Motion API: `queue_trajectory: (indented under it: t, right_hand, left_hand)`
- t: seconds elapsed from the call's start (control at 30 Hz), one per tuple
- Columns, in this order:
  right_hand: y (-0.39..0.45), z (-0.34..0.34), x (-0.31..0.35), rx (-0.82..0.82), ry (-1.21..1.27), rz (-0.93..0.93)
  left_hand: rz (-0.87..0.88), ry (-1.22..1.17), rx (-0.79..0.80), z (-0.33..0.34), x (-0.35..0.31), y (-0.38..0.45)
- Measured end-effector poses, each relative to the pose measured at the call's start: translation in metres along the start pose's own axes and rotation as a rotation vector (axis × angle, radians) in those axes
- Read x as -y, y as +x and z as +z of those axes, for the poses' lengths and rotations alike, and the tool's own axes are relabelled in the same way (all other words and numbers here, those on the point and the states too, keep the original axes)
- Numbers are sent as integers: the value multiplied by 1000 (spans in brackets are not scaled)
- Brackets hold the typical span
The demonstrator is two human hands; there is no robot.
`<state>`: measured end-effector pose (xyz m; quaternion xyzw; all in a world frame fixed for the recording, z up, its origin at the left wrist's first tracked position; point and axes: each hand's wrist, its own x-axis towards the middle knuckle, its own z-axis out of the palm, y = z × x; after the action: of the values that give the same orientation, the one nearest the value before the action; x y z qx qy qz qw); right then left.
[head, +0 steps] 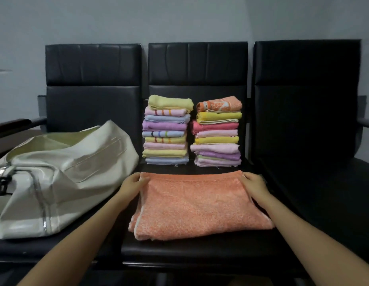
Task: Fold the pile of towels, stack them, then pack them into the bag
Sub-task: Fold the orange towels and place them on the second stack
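- A large cream, glossy fabric bag [55,182] is lying slumped on the seat well out to the left of the left-hand grip, its zipped mouth gaping; it is sitting there, I judge, so the packing step needs only a short carry.
- The person's left hand [134,185] is pinching the far left corner of a thick orange terry towel [200,205], fingers curled over the edge and thumb apparently underneath, though the thumb is hidden.
- That towel is lying flat on the black leatherette chair seat [200,250] between the two grips, already doubled over: layered edges are showing at its near left corner. It is spreading wide because, by my reading, at least one more fold is needed before it matches the stacked ones.
- Just beyond the grips, toward the chair back, two neat stacks are standing side by side, slightly apart: a left stack of folded pastel towels [166,131], yellow on top, and a right stack of folded towels [217,133] topped by an orange patterned one. They are being kept at the rear, probably to leave the front of the seat free for folding.
- The right hand [252,183] is gripping the far right corner of the same towel in mirror fashion, fingers wrapped over the edge. Holding both far corners is suggesting a fold toward the body or a lift.
- No loose pile is showing, so this is looking like the last towel.
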<state>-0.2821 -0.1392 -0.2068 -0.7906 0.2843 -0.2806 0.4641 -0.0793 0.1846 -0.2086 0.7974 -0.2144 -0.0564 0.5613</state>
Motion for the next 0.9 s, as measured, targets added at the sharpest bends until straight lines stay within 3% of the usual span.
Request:
queue_trajectory:
  t: [0.13,0.23,0.47,0.6,0.7,0.8,0.9]
  right_hand:
    - [-12,-44,91,-56,236,-164]
    - [-23,-72,158,-125,384,-279]
    - [-39,-98,207,-202,280,-373]
    - [-33,-98,219,-206,234,-305]
    - [-20,-93,215,-215,141,-220]
    - [-3,-83,194,-198,-15,-155]
    - [13,-67,162,-188,-261,-101]
  left_hand:
    - [164,-136,-254,-10,-79,1]
    - [230,-256,-332,-19,-140,0]
    - [323,-180,-483,-41,-195,-14]
    - [336,-104,-498,-54,-204,-11]
    - [263,-75,-420,-58,-200,1]
    - [135,-77,-345,-54,-185,13]
    - [128,-28,-285,-44,-154,32]
